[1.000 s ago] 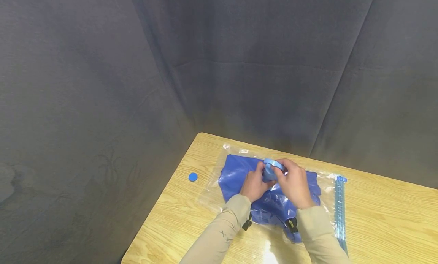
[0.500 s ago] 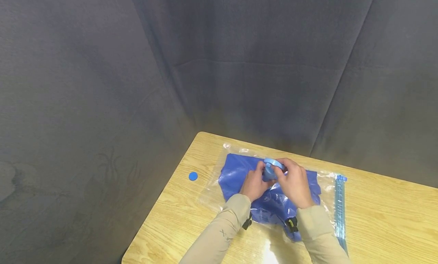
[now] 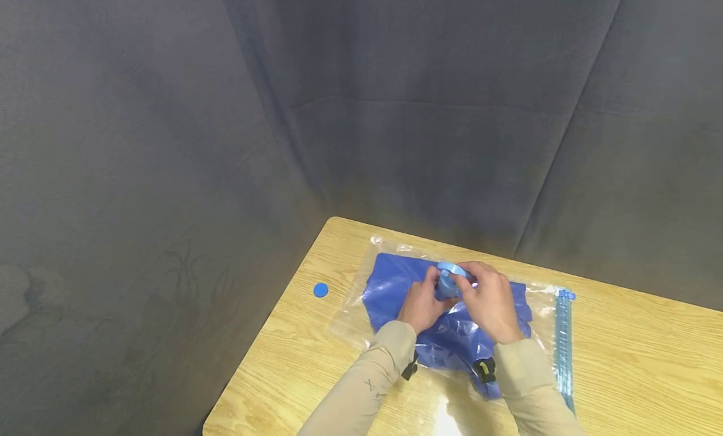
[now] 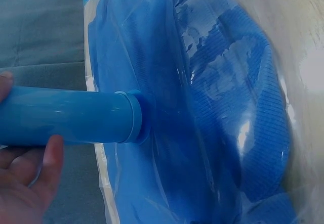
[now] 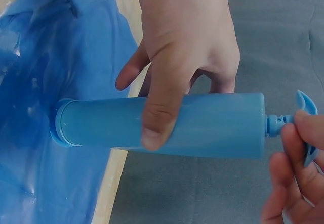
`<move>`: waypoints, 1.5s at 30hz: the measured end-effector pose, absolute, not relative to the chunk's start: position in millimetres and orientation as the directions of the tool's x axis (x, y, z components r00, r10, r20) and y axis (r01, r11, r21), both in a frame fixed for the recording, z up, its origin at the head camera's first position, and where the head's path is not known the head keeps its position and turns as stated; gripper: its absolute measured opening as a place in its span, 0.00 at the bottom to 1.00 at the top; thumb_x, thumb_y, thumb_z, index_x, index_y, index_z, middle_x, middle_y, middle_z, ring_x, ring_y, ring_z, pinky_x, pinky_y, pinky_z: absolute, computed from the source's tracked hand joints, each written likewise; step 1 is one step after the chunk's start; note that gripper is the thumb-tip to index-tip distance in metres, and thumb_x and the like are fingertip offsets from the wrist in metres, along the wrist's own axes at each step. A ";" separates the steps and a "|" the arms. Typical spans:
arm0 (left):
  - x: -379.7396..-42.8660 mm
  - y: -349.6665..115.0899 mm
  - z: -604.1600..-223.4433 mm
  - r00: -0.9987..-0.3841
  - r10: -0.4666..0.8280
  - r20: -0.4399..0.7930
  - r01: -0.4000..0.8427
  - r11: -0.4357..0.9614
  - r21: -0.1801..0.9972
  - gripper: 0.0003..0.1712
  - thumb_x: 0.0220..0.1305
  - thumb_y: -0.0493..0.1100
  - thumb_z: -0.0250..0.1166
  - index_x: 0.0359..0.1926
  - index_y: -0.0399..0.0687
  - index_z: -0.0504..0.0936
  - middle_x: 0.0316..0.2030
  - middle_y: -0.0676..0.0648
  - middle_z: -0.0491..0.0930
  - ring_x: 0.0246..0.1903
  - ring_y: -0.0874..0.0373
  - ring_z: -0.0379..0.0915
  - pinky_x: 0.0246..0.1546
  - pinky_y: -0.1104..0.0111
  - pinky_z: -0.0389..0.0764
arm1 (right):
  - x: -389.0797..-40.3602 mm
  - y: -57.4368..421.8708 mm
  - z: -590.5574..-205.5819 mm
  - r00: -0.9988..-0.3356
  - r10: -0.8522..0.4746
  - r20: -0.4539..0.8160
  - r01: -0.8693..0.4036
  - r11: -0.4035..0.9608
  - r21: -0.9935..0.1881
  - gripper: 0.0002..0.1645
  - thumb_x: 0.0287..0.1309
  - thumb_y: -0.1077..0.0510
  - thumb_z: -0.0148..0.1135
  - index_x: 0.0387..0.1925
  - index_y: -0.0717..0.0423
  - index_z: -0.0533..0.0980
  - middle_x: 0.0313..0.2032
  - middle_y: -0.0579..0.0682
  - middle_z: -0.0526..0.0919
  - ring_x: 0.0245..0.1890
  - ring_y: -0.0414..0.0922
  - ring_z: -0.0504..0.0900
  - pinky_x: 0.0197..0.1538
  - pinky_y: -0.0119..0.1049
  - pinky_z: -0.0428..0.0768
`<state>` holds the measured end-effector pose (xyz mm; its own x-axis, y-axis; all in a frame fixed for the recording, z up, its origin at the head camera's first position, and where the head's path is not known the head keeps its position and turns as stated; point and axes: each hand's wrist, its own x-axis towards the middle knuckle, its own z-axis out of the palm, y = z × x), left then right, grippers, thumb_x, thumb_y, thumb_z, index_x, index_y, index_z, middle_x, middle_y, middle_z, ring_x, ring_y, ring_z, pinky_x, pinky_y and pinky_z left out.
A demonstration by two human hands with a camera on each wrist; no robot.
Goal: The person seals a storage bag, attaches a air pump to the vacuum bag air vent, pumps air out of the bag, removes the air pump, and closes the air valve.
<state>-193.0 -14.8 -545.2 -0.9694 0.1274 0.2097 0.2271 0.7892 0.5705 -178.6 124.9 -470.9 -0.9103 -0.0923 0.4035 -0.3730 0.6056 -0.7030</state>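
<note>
A light blue hand pump (image 5: 212, 125) stands upright with its collar against a clear storage bag (image 3: 353, 317). Inside the bag lies folded blue fabric (image 3: 390, 288), with ribbed parts showing in the left wrist view. My left hand (image 3: 422, 305) grips the pump's barrel, thumb on one side and fingers on the other. At the top, my right hand (image 3: 490, 303) pinches the pump's handle (image 3: 452, 268) between thumb and fingers. A short piece of the pump's rod (image 5: 276, 125) shows between barrel and handle.
On the wooden table (image 3: 638, 354), a round blue cap (image 3: 321, 290) lies left of the bag. The bag's blue zip strip (image 3: 563, 342) runs along its right end. Dark grey curtains (image 3: 423, 141) hang behind the table's back and left edges.
Both hands keep their hold on the pump in nearly the same place. Only the head view has shifted very slightly.
</note>
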 end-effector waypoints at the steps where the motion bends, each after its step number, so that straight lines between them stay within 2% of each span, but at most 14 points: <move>1: -193.0 -14.8 -545.3 -0.970 0.128 0.208 0.227 0.789 0.571 0.27 0.56 0.53 0.71 0.47 0.51 0.66 0.38 0.47 0.86 0.34 0.54 0.84 0.32 0.70 0.79 | -178.4 125.3 -470.8 -0.912 -0.093 0.400 -0.370 0.609 -0.702 0.10 0.55 0.65 0.64 0.40 0.61 0.83 0.34 0.56 0.86 0.32 0.49 0.82 0.35 0.42 0.74; 6: -192.7 -15.1 -546.6 -0.970 0.124 0.208 0.223 0.790 0.571 0.26 0.55 0.54 0.72 0.46 0.52 0.66 0.38 0.47 0.86 0.33 0.54 0.84 0.31 0.70 0.79 | -177.1 125.8 -469.3 -0.906 -0.091 0.414 -0.378 0.613 -0.693 0.10 0.56 0.65 0.64 0.41 0.62 0.83 0.34 0.57 0.86 0.32 0.50 0.81 0.36 0.44 0.74; 11: -192.8 -15.0 -546.7 -0.973 0.115 0.201 0.212 0.794 0.570 0.27 0.54 0.54 0.72 0.45 0.51 0.66 0.37 0.47 0.86 0.32 0.53 0.84 0.31 0.69 0.79 | -175.8 125.7 -456.7 -0.851 -0.076 0.519 -0.457 0.596 -0.661 0.09 0.53 0.67 0.65 0.38 0.64 0.83 0.29 0.57 0.85 0.29 0.49 0.80 0.33 0.42 0.74; 16: -193.3 -14.9 -545.1 -0.981 0.101 0.167 0.182 0.784 0.594 0.27 0.55 0.55 0.71 0.46 0.52 0.66 0.41 0.46 0.86 0.36 0.52 0.85 0.33 0.67 0.80 | -169.5 126.5 -422.5 -0.768 -0.057 0.638 -0.547 0.577 -0.606 0.07 0.53 0.69 0.66 0.36 0.65 0.82 0.27 0.55 0.84 0.26 0.45 0.77 0.28 0.32 0.70; 20: -193.2 -15.1 -545.1 -0.982 0.099 0.160 0.178 0.769 0.614 0.26 0.55 0.55 0.71 0.45 0.53 0.66 0.41 0.47 0.86 0.36 0.53 0.84 0.33 0.68 0.79 | -162.1 128.3 -388.2 -0.687 -0.022 0.726 -0.620 0.537 -0.571 0.07 0.54 0.69 0.66 0.36 0.66 0.82 0.27 0.56 0.84 0.27 0.42 0.76 0.33 0.19 0.69; 24: -193.1 -15.4 -546.7 -0.975 0.114 0.191 0.209 0.765 0.609 0.27 0.54 0.54 0.72 0.44 0.52 0.65 0.38 0.47 0.86 0.31 0.55 0.83 0.30 0.71 0.78 | -156.3 129.8 -364.9 -0.628 0.026 0.777 -0.665 0.501 -0.554 0.07 0.52 0.70 0.67 0.36 0.65 0.82 0.26 0.56 0.83 0.29 0.34 0.75 0.38 0.12 0.68; 30: -193.3 -15.7 -548.2 -0.971 0.123 0.204 0.223 0.770 0.597 0.27 0.54 0.54 0.72 0.44 0.52 0.65 0.37 0.47 0.87 0.29 0.56 0.83 0.29 0.73 0.77 | -153.3 131.9 -358.5 -0.635 0.039 0.772 -0.658 0.497 -0.566 0.08 0.52 0.69 0.67 0.36 0.65 0.83 0.27 0.56 0.84 0.30 0.24 0.72 0.38 0.12 0.70; 45: -195.0 -16.8 -550.7 -0.960 0.126 0.249 0.252 0.774 0.581 0.27 0.53 0.54 0.73 0.42 0.51 0.65 0.34 0.47 0.86 0.25 0.58 0.80 0.25 0.73 0.75 | -155.3 126.5 -360.3 -0.654 0.052 0.755 -0.655 0.461 -0.599 0.09 0.52 0.69 0.67 0.38 0.63 0.82 0.27 0.54 0.83 0.28 0.27 0.71 0.35 0.15 0.69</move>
<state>-195.0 -16.8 -550.7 -0.9602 0.1257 0.2495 0.2523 0.7738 0.5811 -155.3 126.5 -360.3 -0.6540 0.0519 0.7547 -0.6546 0.4613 -0.5989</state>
